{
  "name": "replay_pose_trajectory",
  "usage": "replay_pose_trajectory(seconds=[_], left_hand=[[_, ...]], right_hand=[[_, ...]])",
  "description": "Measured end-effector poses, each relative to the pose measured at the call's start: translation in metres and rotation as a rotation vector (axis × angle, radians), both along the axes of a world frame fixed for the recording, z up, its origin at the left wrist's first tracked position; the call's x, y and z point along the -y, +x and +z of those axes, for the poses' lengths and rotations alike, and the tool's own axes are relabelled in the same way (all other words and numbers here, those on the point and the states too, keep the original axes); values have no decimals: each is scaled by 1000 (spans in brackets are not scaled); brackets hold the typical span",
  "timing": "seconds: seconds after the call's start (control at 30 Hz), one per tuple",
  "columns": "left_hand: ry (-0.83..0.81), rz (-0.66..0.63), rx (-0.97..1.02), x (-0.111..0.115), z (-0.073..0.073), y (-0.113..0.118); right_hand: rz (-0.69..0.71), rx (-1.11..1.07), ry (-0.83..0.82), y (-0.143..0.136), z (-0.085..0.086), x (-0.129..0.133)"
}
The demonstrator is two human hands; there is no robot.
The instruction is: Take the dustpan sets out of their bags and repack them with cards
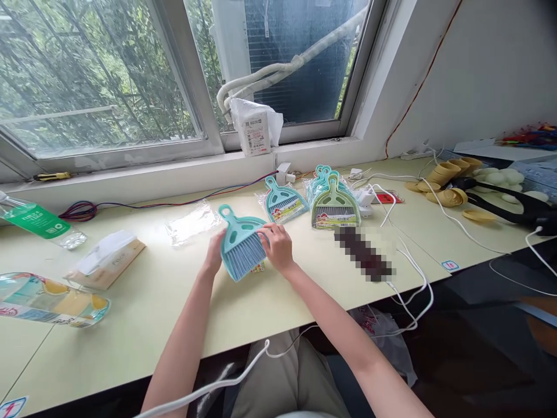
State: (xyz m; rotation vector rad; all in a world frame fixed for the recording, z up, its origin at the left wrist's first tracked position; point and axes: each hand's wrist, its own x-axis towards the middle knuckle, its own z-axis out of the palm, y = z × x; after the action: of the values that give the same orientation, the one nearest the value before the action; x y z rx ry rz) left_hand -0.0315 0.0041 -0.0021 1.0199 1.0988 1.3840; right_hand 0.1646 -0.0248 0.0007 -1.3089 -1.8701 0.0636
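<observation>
Through the head view I find the blue-green dustpan set [244, 247] between both hands, over the near-middle of the bench [174, 313], handle pointing far and a little left, bristles toward the near side. I can't tell whether its lower edge touches the surface.

My left hand [214, 252] grips the left edge, its fingers mostly hidden behind the pan. My right hand [278, 244] grasps the opposite edge, fingertips over the front. I judge that holding both sides keeps the brush [246, 256] seated against the pan and the whole thing steady. A bit of printed card [257, 267] peeks out below the right side.

A clear plastic bag [191, 223] lies flat just beyond my left hand, probably there to stay in reach without crowding the work. Farther right sit a wrapped blue-green set [284, 203] and a yellow-green set [335, 203] before a wrapped pile [322, 177], likely grouped so they stay clear of my elbows.
</observation>
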Motion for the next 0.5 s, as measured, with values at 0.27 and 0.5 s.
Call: replay_pose_trajectory(seconds=[0.27, 0.5], left_hand=[[110, -290, -214, 28, 26, 36], [30, -175, -231, 10, 20, 0]], right_hand=[[-72, 57, 32, -4, -1, -6], [103, -718, -357, 8, 11, -15]])
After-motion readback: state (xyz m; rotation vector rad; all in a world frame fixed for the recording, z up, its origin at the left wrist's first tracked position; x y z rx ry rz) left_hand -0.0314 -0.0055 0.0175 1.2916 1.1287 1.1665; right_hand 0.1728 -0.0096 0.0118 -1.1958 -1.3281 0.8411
